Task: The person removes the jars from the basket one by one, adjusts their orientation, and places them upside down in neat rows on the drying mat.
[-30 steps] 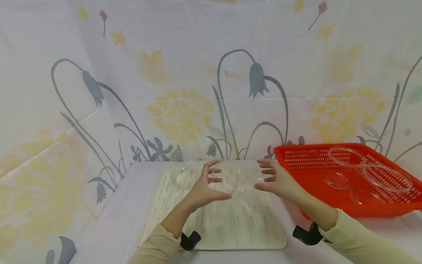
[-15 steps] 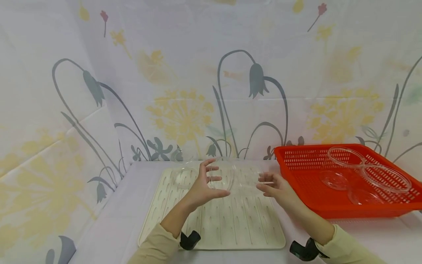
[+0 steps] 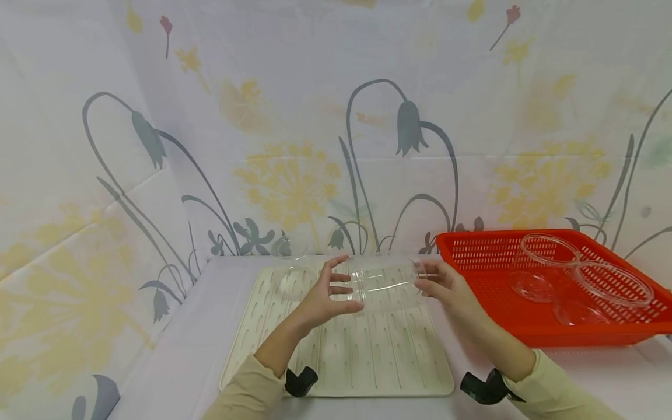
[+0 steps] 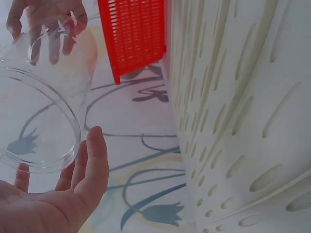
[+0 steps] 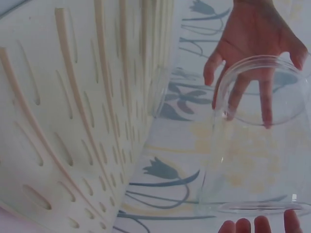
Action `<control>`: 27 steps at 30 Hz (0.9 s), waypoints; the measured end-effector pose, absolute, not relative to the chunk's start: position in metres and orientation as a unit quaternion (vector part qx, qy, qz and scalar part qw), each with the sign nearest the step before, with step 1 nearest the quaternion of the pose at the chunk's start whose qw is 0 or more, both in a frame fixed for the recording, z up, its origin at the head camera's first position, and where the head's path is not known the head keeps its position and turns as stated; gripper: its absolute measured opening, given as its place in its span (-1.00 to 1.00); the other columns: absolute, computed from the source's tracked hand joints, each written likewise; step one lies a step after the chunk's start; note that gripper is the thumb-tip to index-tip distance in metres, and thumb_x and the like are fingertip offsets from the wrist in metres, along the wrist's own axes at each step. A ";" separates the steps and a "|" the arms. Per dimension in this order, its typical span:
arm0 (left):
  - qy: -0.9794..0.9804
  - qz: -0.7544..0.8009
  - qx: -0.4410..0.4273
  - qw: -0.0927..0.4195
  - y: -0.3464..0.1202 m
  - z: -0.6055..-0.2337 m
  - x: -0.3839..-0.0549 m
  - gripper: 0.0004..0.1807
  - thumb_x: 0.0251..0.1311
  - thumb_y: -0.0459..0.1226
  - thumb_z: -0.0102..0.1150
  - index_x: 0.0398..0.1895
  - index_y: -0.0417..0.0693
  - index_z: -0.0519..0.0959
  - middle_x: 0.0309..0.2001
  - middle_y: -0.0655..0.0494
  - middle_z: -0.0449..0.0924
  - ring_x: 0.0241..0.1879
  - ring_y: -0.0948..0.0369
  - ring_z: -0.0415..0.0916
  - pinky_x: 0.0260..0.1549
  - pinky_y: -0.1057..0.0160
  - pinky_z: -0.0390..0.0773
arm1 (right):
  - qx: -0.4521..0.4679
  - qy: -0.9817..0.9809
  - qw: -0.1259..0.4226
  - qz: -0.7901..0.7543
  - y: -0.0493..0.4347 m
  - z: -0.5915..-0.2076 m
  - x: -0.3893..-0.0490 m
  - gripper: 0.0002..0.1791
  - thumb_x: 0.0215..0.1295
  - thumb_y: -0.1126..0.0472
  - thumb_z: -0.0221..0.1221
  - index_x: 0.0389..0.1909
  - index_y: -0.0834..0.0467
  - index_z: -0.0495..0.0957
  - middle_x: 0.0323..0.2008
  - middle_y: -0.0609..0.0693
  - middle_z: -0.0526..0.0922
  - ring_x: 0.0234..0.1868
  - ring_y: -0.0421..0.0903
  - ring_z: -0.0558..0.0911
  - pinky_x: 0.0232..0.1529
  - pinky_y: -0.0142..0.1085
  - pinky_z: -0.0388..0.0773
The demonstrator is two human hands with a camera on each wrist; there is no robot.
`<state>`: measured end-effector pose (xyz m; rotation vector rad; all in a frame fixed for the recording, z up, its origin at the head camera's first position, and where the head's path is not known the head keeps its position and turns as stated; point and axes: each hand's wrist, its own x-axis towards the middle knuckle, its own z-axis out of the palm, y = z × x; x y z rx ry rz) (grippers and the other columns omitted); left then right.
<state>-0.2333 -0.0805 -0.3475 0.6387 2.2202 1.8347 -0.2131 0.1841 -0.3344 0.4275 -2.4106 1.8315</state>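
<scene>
A clear plastic cup (image 3: 388, 286) is held on its side above a cream ridged drying mat (image 3: 367, 367), its rim toward the left. My left hand (image 3: 320, 297) grips the rim end, thumb on the near side and fingers spread on the far side. At the other end my right hand (image 3: 448, 291) holds the base with thumb and fingertips. The left wrist view shows the cup's round rim (image 4: 73, 145) beside the left fingers. Right fingertips (image 5: 262, 224) meet the base in the right wrist view. Another clear cup (image 3: 296, 283) stands on the mat's back left.
A red perforated basket (image 3: 525, 335) stands at the right, with clear cups (image 3: 551, 251) inside it. White cloth (image 3: 178, 344) covers the table, and a flower-patterned curtain (image 3: 315, 116) hangs close behind the mat.
My right hand, earlier apart from the cup with fingers spread, has come in and taken hold of its base. The cup's rim has turned toward the left; the left hand has barely moved.
</scene>
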 end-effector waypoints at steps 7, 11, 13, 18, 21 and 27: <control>0.767 0.604 0.186 0.115 -0.078 -0.350 -0.232 -0.17 0.03 -0.24 0.34 0.33 -0.03 0.09 0.23 -0.08 0.15 0.18 -0.04 0.27 0.02 -0.03 0.40 | 0.168 -0.783 0.044 0.597 0.181 -0.325 -0.212 -0.50 0.35 0.21 0.03 0.25 0.30 0.24 0.12 0.28 0.36 0.12 0.11 0.33 0.12 0.06 0.28; 0.766 0.598 0.193 0.134 -0.077 -0.351 -0.232 -0.16 0.03 -0.23 0.34 0.35 0.00 0.08 0.18 -0.11 0.15 0.13 -0.08 0.31 0.01 0.01 0.43 | 0.174 -0.773 0.050 0.608 0.178 -0.323 -0.212 -0.50 0.33 0.24 0.03 0.25 0.31 0.24 0.12 0.27 0.37 0.10 0.11 0.34 0.09 -0.05 0.34; 0.766 0.596 0.198 0.136 -0.077 -0.351 -0.232 -0.16 0.04 -0.23 0.33 0.36 0.02 0.07 0.18 -0.11 0.16 0.14 -0.08 0.30 0.01 0.01 0.43 | 0.175 -0.766 0.058 0.616 0.177 -0.322 -0.212 -0.51 0.33 0.26 0.03 0.24 0.32 0.23 0.14 0.25 0.35 0.12 0.10 0.33 0.05 -0.23 0.36; 0.756 0.600 0.224 0.134 -0.078 -0.351 -0.233 -0.15 0.05 -0.25 0.32 0.36 -0.05 0.06 0.20 -0.09 0.23 0.17 -0.07 0.26 0.08 0.05 0.37 | 0.175 -0.725 0.080 0.662 0.177 -0.318 -0.214 -0.54 0.32 0.32 0.04 0.20 0.24 0.18 0.18 0.19 0.24 0.18 0.05 0.31 0.02 -0.50 0.37; 0.750 0.599 0.247 0.133 -0.078 -0.352 -0.234 -0.15 0.04 -0.25 0.33 0.35 -0.07 0.06 0.22 -0.04 0.27 0.20 -0.04 0.22 0.14 0.08 0.30 | 0.189 -0.683 0.065 0.703 0.176 -0.320 -0.216 -0.55 0.31 0.34 0.04 0.17 0.14 0.16 0.10 0.11 0.30 0.09 -0.08 0.43 0.02 -0.47 0.41; 0.752 0.579 0.280 0.145 -0.075 -0.353 -0.235 -0.14 0.02 -0.25 0.35 0.33 -0.04 0.04 0.28 0.05 0.27 0.24 0.10 0.19 0.18 0.06 0.20 | 0.231 -0.678 -0.018 0.697 0.171 -0.327 -0.218 -0.51 0.32 0.22 0.05 0.23 0.00 0.17 0.10 0.01 0.39 0.08 -0.03 0.45 0.05 -0.07 0.43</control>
